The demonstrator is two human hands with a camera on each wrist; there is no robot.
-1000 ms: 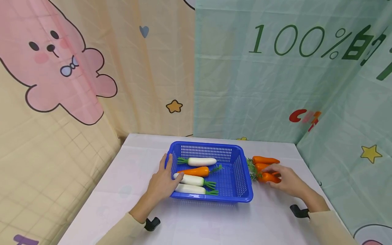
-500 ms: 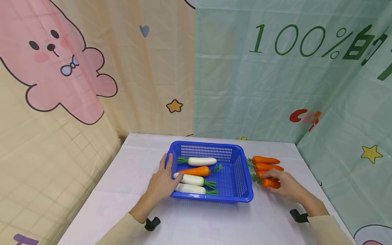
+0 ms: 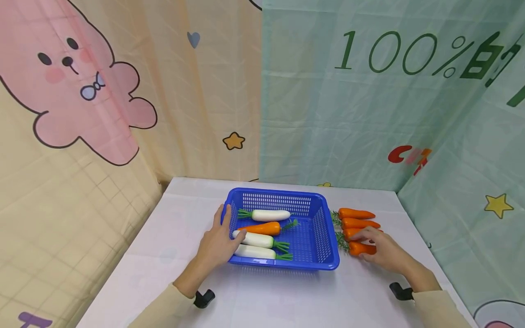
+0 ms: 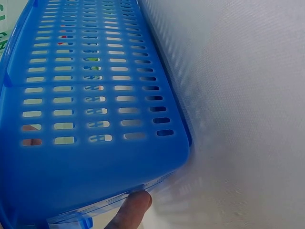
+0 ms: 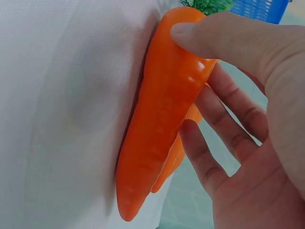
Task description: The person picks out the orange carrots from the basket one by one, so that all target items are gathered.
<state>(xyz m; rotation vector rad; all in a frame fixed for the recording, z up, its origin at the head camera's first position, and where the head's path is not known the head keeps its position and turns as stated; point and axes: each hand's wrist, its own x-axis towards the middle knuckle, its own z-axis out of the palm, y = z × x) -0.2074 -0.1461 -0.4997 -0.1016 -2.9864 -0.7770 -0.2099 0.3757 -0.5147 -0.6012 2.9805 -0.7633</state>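
A blue plastic basket stands mid-table, holding white radishes and a carrot. At its left end my left hand holds the wall, thumb over the inside and fingers along the outside. In the left wrist view, a fingertip touches the basket's lower outer edge. Right of the basket, several carrots lie side by side with their leafy tops toward it. My right hand pinches the nearest carrot near its thick end, the thumb on one side. This carrot lies against the table cloth.
White cloth covers the table. Printed curtains enclose its back and sides. A black wrist mount sits below the left wrist, another black mount below the right.
My right hand has moved slightly toward the table's near edge with the nearest carrot, which now lies apart from the others in the row. The left hand and basket stay in place.
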